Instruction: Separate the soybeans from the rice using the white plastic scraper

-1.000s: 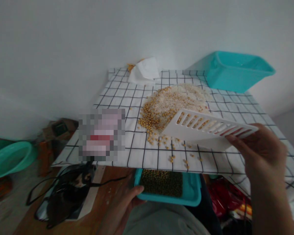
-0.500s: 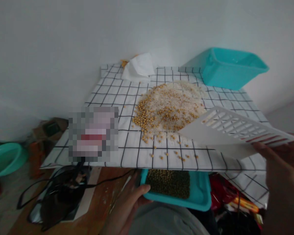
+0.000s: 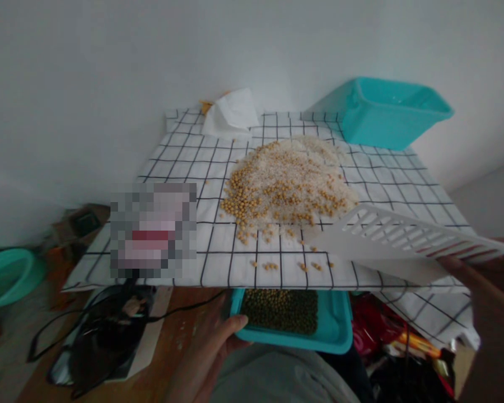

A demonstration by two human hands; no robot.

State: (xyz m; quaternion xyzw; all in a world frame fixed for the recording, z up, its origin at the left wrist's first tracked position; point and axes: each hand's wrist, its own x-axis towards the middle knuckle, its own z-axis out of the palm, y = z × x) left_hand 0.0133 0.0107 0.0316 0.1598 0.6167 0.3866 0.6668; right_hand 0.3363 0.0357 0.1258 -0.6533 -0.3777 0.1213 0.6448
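Note:
My left hand (image 3: 220, 341) grips the left end of a turquoise tray (image 3: 336, 330), its thumb over the rim. The tray is just below the table's front edge and holds green beans (image 3: 292, 316) and yellowish soybeans (image 3: 273, 298). In my right hand (image 3: 487, 285) is a white plastic piece with a slotted side (image 3: 403, 232), gripped at its right end. It is tilted low over the front right of the table. Its left tip is close to a spread pile of rice (image 3: 289, 162) mixed with soybeans (image 3: 235, 201). Several loose soybeans (image 3: 271, 266) lie near the front edge.
A turquoise bin (image 3: 386, 123) stands at the back right of the checked tablecloth (image 3: 185, 162). White paper (image 3: 231, 115) lies at the back left. A pixelated object (image 3: 153, 229) is at the front left. Below are a black strapped item (image 3: 101, 336), a green basin (image 3: 12, 274) and red packaging (image 3: 373, 324).
The white slotted piece has moved lower and toward the front edge, away from the pile. A few loose soybeans have shifted near the edge. My view has turned slightly right.

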